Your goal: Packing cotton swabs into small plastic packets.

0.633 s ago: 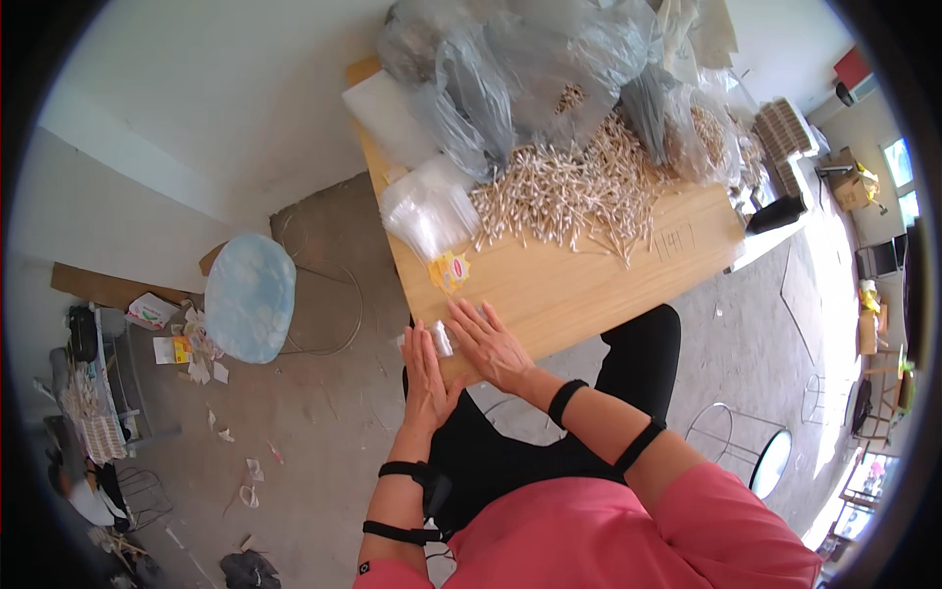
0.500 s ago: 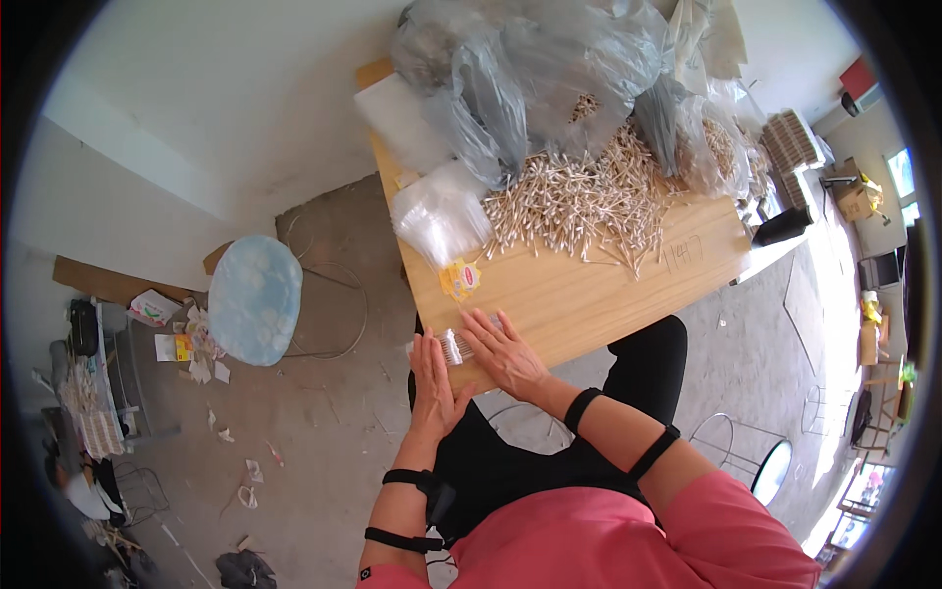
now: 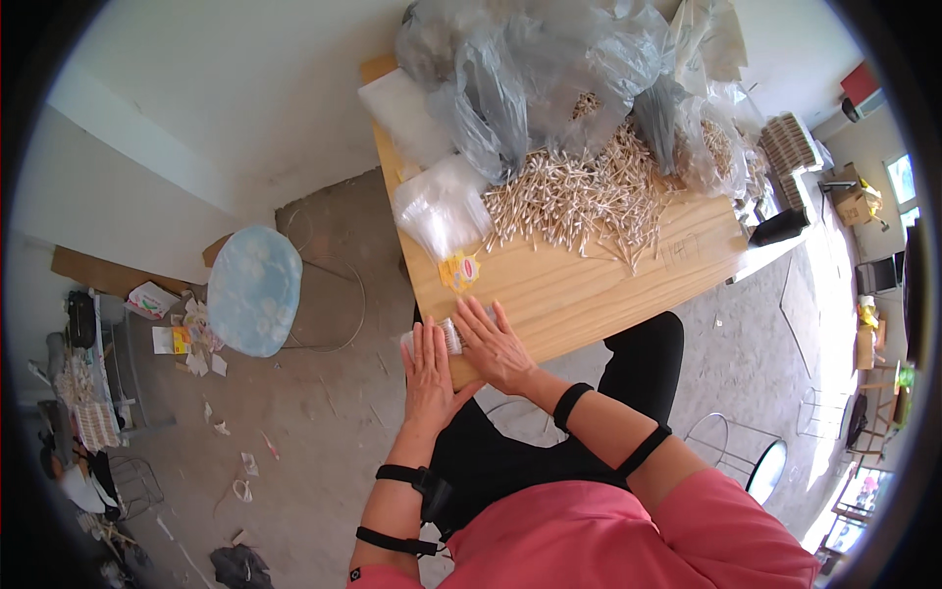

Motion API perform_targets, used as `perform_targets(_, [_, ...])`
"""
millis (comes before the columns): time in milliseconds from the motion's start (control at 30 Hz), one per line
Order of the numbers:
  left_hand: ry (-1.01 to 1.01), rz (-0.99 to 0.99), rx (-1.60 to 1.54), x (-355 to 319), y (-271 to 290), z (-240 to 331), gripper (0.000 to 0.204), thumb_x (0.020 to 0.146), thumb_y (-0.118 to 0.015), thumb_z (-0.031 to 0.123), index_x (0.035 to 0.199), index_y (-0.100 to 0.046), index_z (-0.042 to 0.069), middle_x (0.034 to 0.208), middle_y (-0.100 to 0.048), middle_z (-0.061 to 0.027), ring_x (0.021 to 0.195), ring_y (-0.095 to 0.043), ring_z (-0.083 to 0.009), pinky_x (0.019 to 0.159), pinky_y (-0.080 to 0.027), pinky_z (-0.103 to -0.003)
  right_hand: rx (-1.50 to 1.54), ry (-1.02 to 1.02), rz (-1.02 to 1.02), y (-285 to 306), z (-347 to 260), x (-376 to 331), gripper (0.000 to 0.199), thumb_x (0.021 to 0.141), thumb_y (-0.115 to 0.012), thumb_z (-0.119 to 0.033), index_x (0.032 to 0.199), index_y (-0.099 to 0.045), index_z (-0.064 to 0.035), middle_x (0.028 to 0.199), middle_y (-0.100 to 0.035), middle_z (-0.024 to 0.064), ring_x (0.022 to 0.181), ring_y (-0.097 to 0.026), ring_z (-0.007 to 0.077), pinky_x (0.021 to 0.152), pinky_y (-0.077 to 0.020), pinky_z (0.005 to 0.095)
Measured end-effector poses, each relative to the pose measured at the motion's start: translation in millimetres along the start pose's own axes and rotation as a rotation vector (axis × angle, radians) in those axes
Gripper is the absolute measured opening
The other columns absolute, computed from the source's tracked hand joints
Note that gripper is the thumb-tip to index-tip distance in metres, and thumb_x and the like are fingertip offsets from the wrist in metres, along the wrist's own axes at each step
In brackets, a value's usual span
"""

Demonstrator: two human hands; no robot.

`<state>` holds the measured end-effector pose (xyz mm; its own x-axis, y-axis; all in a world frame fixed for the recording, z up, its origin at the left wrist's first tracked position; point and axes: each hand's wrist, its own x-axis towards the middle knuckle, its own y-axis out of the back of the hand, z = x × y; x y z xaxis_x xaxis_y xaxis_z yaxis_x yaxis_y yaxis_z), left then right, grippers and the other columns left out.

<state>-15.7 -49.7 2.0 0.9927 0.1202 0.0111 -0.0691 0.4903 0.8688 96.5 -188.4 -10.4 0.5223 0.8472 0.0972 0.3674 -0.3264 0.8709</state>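
At the near left corner of the wooden table [image 3: 589, 285], the left hand [image 3: 429, 378] and right hand [image 3: 496, 344] lie flat, fingers spread, pressing a small clear packet of sticks [image 3: 446, 337] between them (nothing pinched). It looks light, crinkly and slippery; holding it by the edges seems safest.

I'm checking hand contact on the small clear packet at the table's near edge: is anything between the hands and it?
Nothing visible is. The left hand and right hand lie flat on the small clear packet at the wooden table's near edge. The stick pile and yellow tag lie farther back.
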Motion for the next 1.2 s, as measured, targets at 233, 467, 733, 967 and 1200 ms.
perform_targets(233, [0.101, -0.061, 0.127, -1.2, 7.1, 7.4, 0.118, 0.074, -0.080, 0.052, 0.155, -0.015, -0.004, 0.165, -0.012, -0.0210, 0.153, -0.009, -0.0372, 0.119, -0.005, -0.063, 0.042, -0.183, 0.218, 11.5, 13.1, -26.6, 0.061, 0.095, -0.054, -0.017, 0.150, -0.033, 0.0008, 0.162, -0.024, 0.0185, 0.152, -0.018, 0.0325, 0.124, -0.0089, 0.0506])
perform_targets(467, [0.089, -0.076, 0.157, -1.1, 4.6, 10.8, 0.117, 0.076, -0.077, 0.054, 0.156, -0.016, -0.004, 0.164, -0.012, -0.0220, 0.153, -0.008, -0.0391, 0.117, -0.001, -0.067, -0.134, 0.008, -0.083, 12.4, 0.2, -28.2, 0.069, 0.095, -0.058, -0.033, 0.151, -0.033, 0.0001, 0.163, -0.025, 0.0145, 0.152, -0.019, 0.0280, 0.124, -0.0103, 0.0497])
perform_targets(733, [0.096, -0.081, 0.174, 3.1, 13.0, 18.7, 0.113, 0.075, -0.080, 0.050, 0.155, -0.020, -0.004, 0.164, -0.014, -0.0214, 0.153, -0.009, -0.0384, 0.118, -0.002, -0.066, -0.009, 0.012, 0.015, 7.7, 7.8, -30.3, 0.066, 0.094, -0.059, -0.027, 0.149, -0.035, 0.0015, 0.162, -0.026, 0.0173, 0.152, -0.020, 0.0319, 0.124, -0.0120, 0.0501])
perform_targets(967, [0.126, -0.086, 0.192, 3.4, 12.0, 18.1, 0.111, 0.074, -0.082, 0.047, 0.154, -0.023, -0.003, 0.164, -0.015, -0.0201, 0.153, -0.009, -0.0377, 0.118, -0.002, -0.065, -0.014, 0.062, 0.100, 16.3, 8.9, -22.1, 0.061, 0.095, -0.057, -0.019, 0.148, -0.037, 0.0022, 0.160, -0.030, 0.0188, 0.151, -0.022, 0.0331, 0.123, -0.0144, 0.0503])
perform_targets(1200, [0.075, -0.060, 0.192, 1.9, 13.1, 13.3, 0.106, 0.076, -0.080, 0.042, 0.153, -0.023, -0.003, 0.165, -0.016, -0.0179, 0.153, -0.011, -0.0356, 0.119, -0.002, -0.065, 0.188, 0.048, 0.209, 15.8, 20.2, -11.0, 0.039, 0.086, -0.065, -0.013, 0.123, -0.058, -0.0034, 0.131, -0.056, 0.0163, 0.126, -0.050, 0.0341, 0.107, -0.0395, 0.0464])
